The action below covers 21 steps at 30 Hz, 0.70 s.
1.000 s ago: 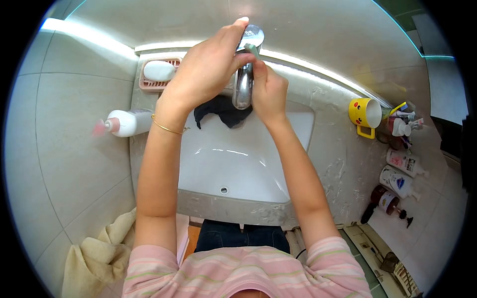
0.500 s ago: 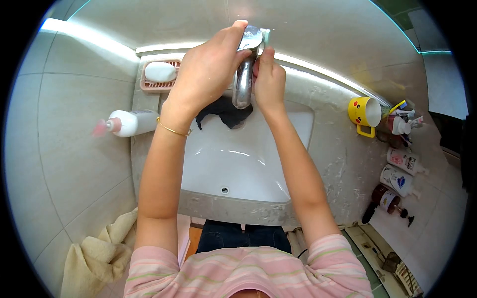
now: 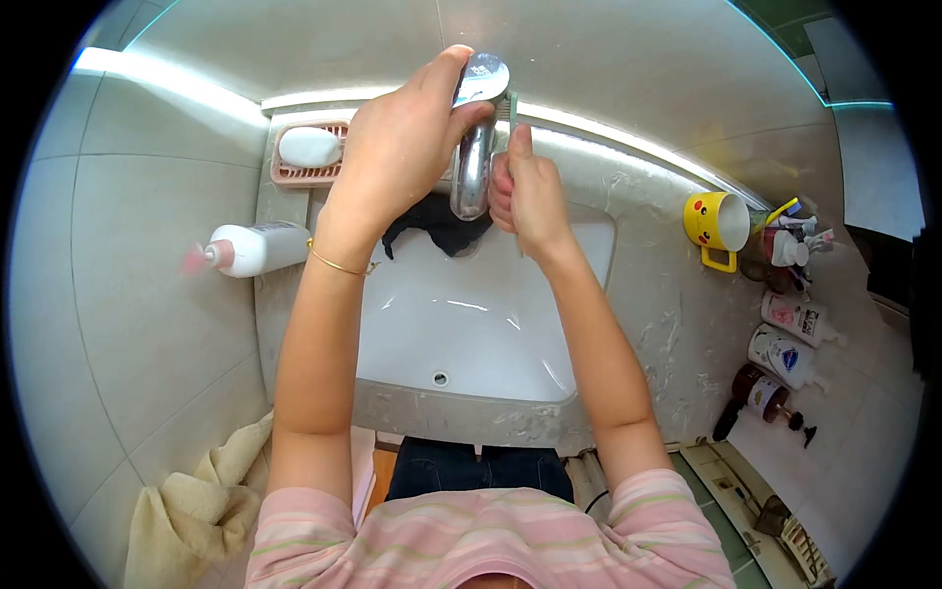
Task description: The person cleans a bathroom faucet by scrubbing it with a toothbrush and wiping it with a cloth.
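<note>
A chrome faucet (image 3: 472, 162) rises at the back of the white sink (image 3: 461, 339). My left hand (image 3: 407, 137) is wrapped round the faucet's top from the left, thumb across its front. On the faucet's right side, my right hand (image 3: 530, 191) is closed round a small brush (image 3: 509, 110), whose pale green head and bristles stand up against the faucet just below its round top. Most of the brush's handle is hidden by my fingers. Under the spout a dark cloth (image 3: 437, 224) lies at the sink's back edge.
White soap (image 3: 310, 147) rests in a pink dish (image 3: 285, 180) at the back left, with a white pump bottle (image 3: 263, 248) below. To the right are a yellow mug (image 3: 717, 222), toothbrushes (image 3: 790, 221) and several bottles (image 3: 785, 355). A cream towel (image 3: 191, 510) hangs lower left.
My right hand first moved the brush up behind the faucet's top right, then brought it down along the right side. My left hand stays on the faucet's top.
</note>
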### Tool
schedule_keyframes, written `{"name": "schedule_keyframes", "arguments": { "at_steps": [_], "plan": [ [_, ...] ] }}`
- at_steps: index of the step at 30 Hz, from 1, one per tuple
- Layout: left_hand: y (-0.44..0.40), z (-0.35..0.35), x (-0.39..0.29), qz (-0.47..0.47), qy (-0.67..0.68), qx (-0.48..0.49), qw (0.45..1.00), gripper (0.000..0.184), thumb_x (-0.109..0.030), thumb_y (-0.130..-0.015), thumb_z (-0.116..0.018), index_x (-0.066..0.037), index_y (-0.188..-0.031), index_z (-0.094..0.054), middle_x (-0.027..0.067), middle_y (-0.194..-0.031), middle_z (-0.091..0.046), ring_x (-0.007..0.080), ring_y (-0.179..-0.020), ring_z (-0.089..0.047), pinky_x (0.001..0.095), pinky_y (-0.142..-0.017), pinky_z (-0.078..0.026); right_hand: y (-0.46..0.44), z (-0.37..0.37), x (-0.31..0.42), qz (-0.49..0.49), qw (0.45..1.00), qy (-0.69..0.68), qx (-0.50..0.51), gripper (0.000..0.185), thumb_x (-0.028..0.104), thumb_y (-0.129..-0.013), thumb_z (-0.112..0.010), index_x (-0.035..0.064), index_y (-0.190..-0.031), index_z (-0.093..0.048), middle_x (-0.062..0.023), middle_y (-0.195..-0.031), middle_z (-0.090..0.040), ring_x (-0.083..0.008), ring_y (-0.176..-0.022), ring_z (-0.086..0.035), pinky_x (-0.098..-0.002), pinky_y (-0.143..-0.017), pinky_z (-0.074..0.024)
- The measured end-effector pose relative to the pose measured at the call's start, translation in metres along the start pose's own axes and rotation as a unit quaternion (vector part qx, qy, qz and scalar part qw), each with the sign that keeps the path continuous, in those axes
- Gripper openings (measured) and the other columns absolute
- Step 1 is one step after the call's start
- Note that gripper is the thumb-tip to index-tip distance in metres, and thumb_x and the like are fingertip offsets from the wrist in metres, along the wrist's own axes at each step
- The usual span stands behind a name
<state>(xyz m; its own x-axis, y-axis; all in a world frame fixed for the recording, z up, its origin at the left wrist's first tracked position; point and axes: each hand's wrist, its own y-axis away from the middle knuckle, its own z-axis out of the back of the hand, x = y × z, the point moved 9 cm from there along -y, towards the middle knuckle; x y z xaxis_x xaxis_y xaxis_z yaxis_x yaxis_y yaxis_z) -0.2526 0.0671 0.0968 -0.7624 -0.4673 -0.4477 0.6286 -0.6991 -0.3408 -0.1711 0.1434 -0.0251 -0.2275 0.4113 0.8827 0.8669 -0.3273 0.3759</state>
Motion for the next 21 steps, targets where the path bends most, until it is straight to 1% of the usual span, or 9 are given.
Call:
{"name": "schedule_keyframes", "arguments": {
  "at_steps": [4, 7, 8, 10, 12, 15, 17, 19, 21],
  "plan": [
    [0.001, 0.002, -0.003, -0.014, 0.002, 0.0, 1.0, 0.042, -0.024, -0.087, -0.064, -0.001, -0.118, -0.047, 0.0185, -0.088, -0.066, 0.0366, -0.074, -0.063, 0.0415, -0.061, -0.05, -0.015, -0.003, 0.023, -0.011, 1.0, 0.006, -0.003, 0.06, 0.059, -0.098, -0.028, 0.0157, -0.057, -0.027, 0.0067, -0.049, -0.023, -0.0068, -0.038, -0.019, -0.0246, -0.037, -0.0132],
    [0.0, 0.002, -0.004, -0.024, 0.008, -0.001, 1.0, 0.041, -0.022, -0.086, -0.064, 0.0, -0.117, -0.046, 0.0196, -0.086, -0.065, 0.0378, -0.074, -0.063, 0.0429, -0.06, -0.049, -0.003, 0.0, 0.005, -0.021, 0.999, 0.019, -0.023, 0.06, 0.059, -0.098, -0.028, 0.0157, -0.057, -0.027, 0.0065, -0.049, -0.023, -0.0066, -0.038, -0.019, -0.0244, -0.037, -0.0131],
    [-0.001, 0.003, -0.005, -0.025, 0.01, -0.003, 1.0, 0.041, -0.022, -0.086, -0.064, 0.0, -0.117, -0.046, 0.0196, -0.086, -0.065, 0.0378, -0.074, -0.063, 0.0429, -0.06, -0.049, 0.005, -0.001, -0.003, -0.028, 0.999, 0.027, -0.01, 0.06, 0.059, -0.098, -0.029, 0.0157, -0.057, -0.028, 0.0062, -0.049, -0.024, -0.0068, -0.038, -0.019, -0.0244, -0.037, -0.0134],
    [0.001, -0.002, 0.003, 0.023, 0.028, 0.041, 0.999, 0.041, -0.018, -0.089, -0.061, -0.005, -0.125, -0.047, 0.0203, -0.1, -0.064, 0.0397, -0.085, -0.063, 0.042, -0.068, -0.05, 0.003, 0.002, -0.001, -0.02, 0.999, 0.039, -0.009, 0.06, 0.059, -0.098, -0.029, 0.0156, -0.057, -0.028, 0.0061, -0.049, -0.023, -0.0069, -0.038, -0.019, -0.0243, -0.037, -0.0134],
    [0.002, -0.001, 0.002, 0.026, 0.037, 0.046, 0.998, 0.041, -0.018, -0.089, -0.061, -0.005, -0.125, -0.046, 0.0203, -0.1, -0.064, 0.0399, -0.085, -0.062, 0.0424, -0.069, -0.05, -0.006, 0.007, 0.013, 0.002, 0.996, 0.083, -0.042, 0.059, 0.059, -0.098, -0.028, 0.0159, -0.057, -0.027, 0.0062, -0.05, -0.022, -0.0072, -0.039, -0.019, -0.0241, -0.037, -0.0131],
    [0.005, -0.001, -0.002, 0.033, 0.042, 0.035, 0.998, 0.041, -0.017, -0.087, -0.062, -0.002, -0.121, -0.045, 0.021, -0.094, -0.064, 0.0394, -0.082, -0.062, 0.0433, -0.067, -0.05, -0.023, 0.003, 0.032, 0.041, 0.992, 0.118, -0.002, 0.06, 0.059, -0.098, -0.028, 0.0158, -0.057, -0.027, 0.0061, -0.05, -0.021, -0.0076, -0.04, -0.018, -0.0244, -0.037, -0.013],
    [0.002, 0.001, -0.007, 0.03, 0.042, 0.014, 0.999, 0.041, -0.015, -0.085, -0.063, 0.002, -0.117, -0.045, 0.0216, -0.088, -0.064, 0.0388, -0.078, -0.062, 0.0438, -0.064, -0.05, -0.009, 0.004, 0.034, 0.036, 0.991, 0.127, -0.009, 0.06, 0.059, -0.098, -0.027, 0.0156, -0.057, -0.027, 0.0062, -0.05, -0.021, -0.0074, -0.039, -0.016, -0.0247, -0.037, -0.0133],
    [0.005, -0.003, -0.002, 0.076, 0.056, 0.027, 0.995, 0.04, -0.016, -0.09, -0.059, -0.002, -0.125, -0.044, 0.0218, -0.097, -0.064, 0.0404, -0.086, -0.062, 0.0436, -0.07, -0.049, 0.002, 0.007, 0.017, -0.033, 0.995, 0.093, 0.01, 0.06, 0.059, -0.098, -0.027, 0.0154, -0.057, -0.026, 0.0068, -0.05, -0.021, -0.0071, -0.039, -0.016, -0.0248, -0.037, -0.0142],
    [0.009, -0.006, -0.003, 0.086, 0.067, 0.023, 0.994, 0.04, -0.015, -0.09, -0.058, 0.0, -0.124, -0.044, 0.0223, -0.096, -0.063, 0.0399, -0.087, -0.061, 0.0434, -0.072, -0.048, -0.008, 0.014, 0.02, -0.038, 0.992, 0.117, -0.008, 0.06, 0.059, -0.098, -0.028, 0.0153, -0.057, -0.028, 0.0066, -0.05, -0.022, -0.0069, -0.04, -0.018, -0.0248, -0.038, -0.0152]
  ]
}}
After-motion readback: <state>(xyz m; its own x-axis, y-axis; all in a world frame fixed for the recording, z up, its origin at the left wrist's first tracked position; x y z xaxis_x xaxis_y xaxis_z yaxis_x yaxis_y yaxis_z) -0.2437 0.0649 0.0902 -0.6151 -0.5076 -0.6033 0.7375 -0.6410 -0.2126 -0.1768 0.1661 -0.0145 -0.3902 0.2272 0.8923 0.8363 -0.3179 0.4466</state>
